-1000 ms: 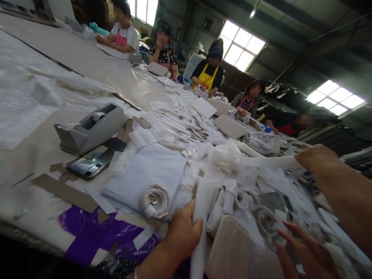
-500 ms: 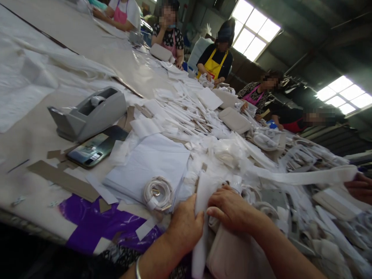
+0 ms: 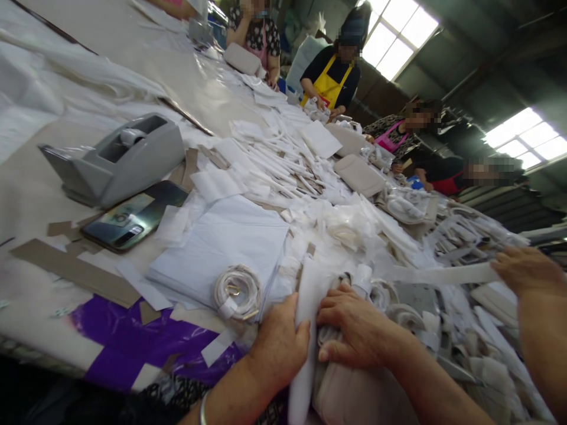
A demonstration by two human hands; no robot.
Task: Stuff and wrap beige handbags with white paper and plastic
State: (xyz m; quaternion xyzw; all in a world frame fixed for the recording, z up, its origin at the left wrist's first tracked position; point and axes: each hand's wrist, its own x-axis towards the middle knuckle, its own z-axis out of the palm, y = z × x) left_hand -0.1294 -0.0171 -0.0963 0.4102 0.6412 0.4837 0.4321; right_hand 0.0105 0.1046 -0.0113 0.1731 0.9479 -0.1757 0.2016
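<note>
My left hand (image 3: 280, 337) is closed around a long white foam strip (image 3: 306, 307) that stands on end, its thumb lying along the strip. Just right of it, my right hand (image 3: 357, 327) has its fingers curled over a coiled pale strap (image 3: 328, 335), which is mostly hidden beneath them. Below that hand lies a beige bag (image 3: 354, 392), partly covered by my forearm. Left of my hands, a coiled strap with gold hardware (image 3: 239, 292) rests on a stack of white sheets (image 3: 221, 239).
A grey tape dispenser (image 3: 119, 156) and a phone (image 3: 137, 215) lie at left, near purple plastic (image 3: 133, 336). At right, a co-worker's hand (image 3: 529, 268) holds a white strip (image 3: 447, 274). Scissors (image 3: 458, 370) lie among straps. Several people work along the table's far side.
The co-worker's hand at right has reached further into view with the white strip, which has swung lower. My hands stay at the foam strip and coiled strap; the view has shifted slightly.
</note>
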